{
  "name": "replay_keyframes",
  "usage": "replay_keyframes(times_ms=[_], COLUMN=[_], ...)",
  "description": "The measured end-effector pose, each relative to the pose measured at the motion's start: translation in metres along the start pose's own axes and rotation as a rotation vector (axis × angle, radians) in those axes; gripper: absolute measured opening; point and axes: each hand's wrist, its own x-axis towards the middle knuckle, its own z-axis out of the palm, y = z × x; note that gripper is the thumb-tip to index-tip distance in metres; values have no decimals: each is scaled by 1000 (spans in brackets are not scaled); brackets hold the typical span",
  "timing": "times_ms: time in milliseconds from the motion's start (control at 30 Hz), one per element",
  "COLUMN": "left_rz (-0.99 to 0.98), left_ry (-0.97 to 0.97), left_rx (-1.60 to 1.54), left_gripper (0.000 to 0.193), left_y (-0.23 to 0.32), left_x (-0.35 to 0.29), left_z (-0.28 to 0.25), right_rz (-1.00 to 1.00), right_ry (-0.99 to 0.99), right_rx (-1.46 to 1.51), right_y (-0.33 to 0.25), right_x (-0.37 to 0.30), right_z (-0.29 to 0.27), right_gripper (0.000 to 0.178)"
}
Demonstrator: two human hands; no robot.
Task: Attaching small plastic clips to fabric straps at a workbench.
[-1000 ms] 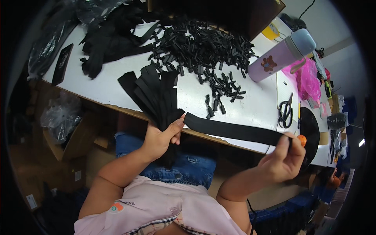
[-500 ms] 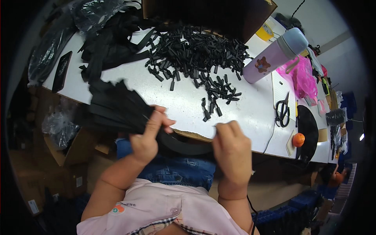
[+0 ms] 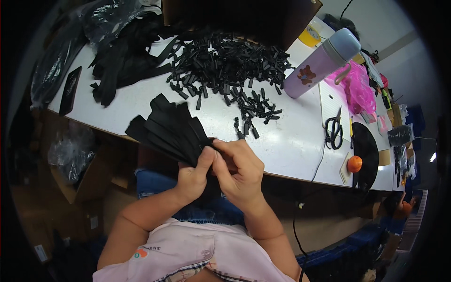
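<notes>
A fanned bundle of black fabric strips [image 3: 171, 124] sticks out to the upper left, over the table's front edge. My left hand [image 3: 193, 176] is closed round its gathered end, thumb on top. Right against that end, my right hand [image 3: 238, 171] pinches with thumb and forefinger, touching the left thumb. What sits in the right fingertips is hidden. Beyond the hands, a large heap of small black zipper pulls [image 3: 225, 66] covers the back middle of the table, with several strays trailing toward me.
More black strips [image 3: 124, 56] lie at the back left, near a phone [image 3: 70, 91]. An open cardboard box [image 3: 300, 19] stands behind the heap. To the right are a lilac bottle [image 3: 319, 63], black scissors [image 3: 334, 131], an orange round thing [image 3: 354, 164] and a pink bag [image 3: 354, 89].
My right hand has moved left from above the table's front edge to meet the left one. The strip bundle has swung toward the right, still in my left hand.
</notes>
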Motion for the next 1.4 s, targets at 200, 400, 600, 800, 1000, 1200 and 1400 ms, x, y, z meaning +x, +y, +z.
replay_keyframes(times_ms=[200,400,600,800,1000,1200,1400], left_rz=[-129,-400,-434,-525,-65,123,-110], left_ry=[-318,-393,-540,-342,-217,-195,-87], left_rx=[-94,-31,-95,-71,220,243,186], left_gripper=[22,11,13,26,24,24,17], left_y=[20,27,31,47,35,15,26], left_x=[6,10,8,10,-1,-8,10], left_z=[-10,-9,-18,-28,-22,-9,-27], right_rz=[153,-67,-53,-19,-81,-122,-125], right_ry=[0,-72,-125,747,550,39,21], right_rx=[407,69,178,367,-432,12,-317], right_y=[4,15,12,16,-34,-6,32], right_x=[-7,3,7,0,-11,3,21], right_z=[-5,-19,-20,-63,-70,-2,-28], right_gripper=[30,16,5,6,6,11,37])
